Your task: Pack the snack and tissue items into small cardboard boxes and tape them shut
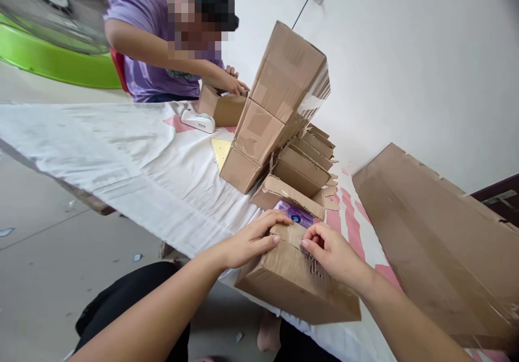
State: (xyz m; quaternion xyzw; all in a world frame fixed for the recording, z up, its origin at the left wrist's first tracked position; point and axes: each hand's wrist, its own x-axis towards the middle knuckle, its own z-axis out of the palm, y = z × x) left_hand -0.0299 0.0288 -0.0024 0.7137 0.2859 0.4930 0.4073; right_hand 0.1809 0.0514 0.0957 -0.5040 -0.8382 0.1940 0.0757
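In front of me a closed brown cardboard box (306,291) sits tilted in view at the table's near edge, with a strip of clear tape (295,236) across its top. My left hand (257,236) lies on the box's left end, thumb and fingers spread apart. On the other side of the strip, my right hand (332,248) is closed in a pinch at the tape's end, by a dark printed mark on the box. Just beyond the box a purple package (295,214) shows partly; the hands and box hide the rest.
Tall stacked cartons (267,102) and open-topped boxes (302,170) stand beyond my hands. A large carton (438,243) lies at right. Across the white tablecloth (162,178), a person in a purple shirt (150,32) reaches into a box (229,109) near a white tape dispenser (198,120).
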